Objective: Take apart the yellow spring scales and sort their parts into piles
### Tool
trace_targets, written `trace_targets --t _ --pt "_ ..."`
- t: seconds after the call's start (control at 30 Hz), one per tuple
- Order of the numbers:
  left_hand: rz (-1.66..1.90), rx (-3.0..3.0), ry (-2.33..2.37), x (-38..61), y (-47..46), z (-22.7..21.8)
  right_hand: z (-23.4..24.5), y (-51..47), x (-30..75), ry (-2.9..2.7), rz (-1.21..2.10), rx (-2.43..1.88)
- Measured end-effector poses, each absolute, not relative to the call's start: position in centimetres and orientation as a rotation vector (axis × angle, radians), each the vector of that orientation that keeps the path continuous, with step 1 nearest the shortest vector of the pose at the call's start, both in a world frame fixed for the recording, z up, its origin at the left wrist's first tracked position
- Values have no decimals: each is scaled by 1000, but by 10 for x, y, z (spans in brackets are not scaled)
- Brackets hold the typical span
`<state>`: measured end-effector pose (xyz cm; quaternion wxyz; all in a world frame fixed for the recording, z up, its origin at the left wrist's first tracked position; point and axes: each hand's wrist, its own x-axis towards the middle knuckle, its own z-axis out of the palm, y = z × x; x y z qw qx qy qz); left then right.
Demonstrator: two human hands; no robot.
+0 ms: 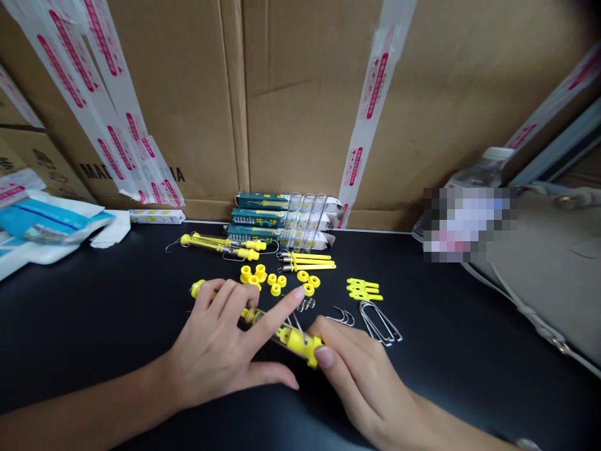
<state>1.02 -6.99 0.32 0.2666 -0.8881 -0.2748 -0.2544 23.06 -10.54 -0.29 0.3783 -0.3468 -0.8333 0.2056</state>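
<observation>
A tubular spring scale [299,343] with a clear barrel and yellow ends lies slantwise between my hands. My left hand [218,341] has its rear fingers curled over the barrel's left part, with index finger and thumb stretched out. At the other end, my right hand [366,369] pinches the yellow end cap between thumb and fingers. A bent metal wire sticks up beside that cap. Just beyond my hands are yellow flanged collars [245,274], small yellow rings [314,282], tiny metal coils [307,305], metal hooks [345,316], wire loops [379,322] and flat yellow pieces [365,289].
Two assembled spring scales [220,244] and yellow rods with springs [310,260] lie farther back. Clear tubes [305,216] rest on green-and-white boxes [258,217]. A large cardboard carton [291,113] walls the back; a bottle [483,169] and bag [549,269] stand right, blue-white packaging [51,216] left.
</observation>
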Motion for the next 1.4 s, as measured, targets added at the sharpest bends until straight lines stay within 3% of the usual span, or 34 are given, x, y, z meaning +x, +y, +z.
trace_targets --t 0.43,0.8,1.07,1.4 --pt "-681 -2375 -656 18 -76 8 -6 -106 227 -2103 194 -1003" --pt "-785 -2571 -751 22 -80 -6 1 -99 233 -2264 -297 -709" --pt "-729 -2541 -886 17 -74 -9 2 -95 244 -2259 296 -745" --pt "-713 -2558 -885 15 -73 -10 0 -94 245 -2054 498 -657"
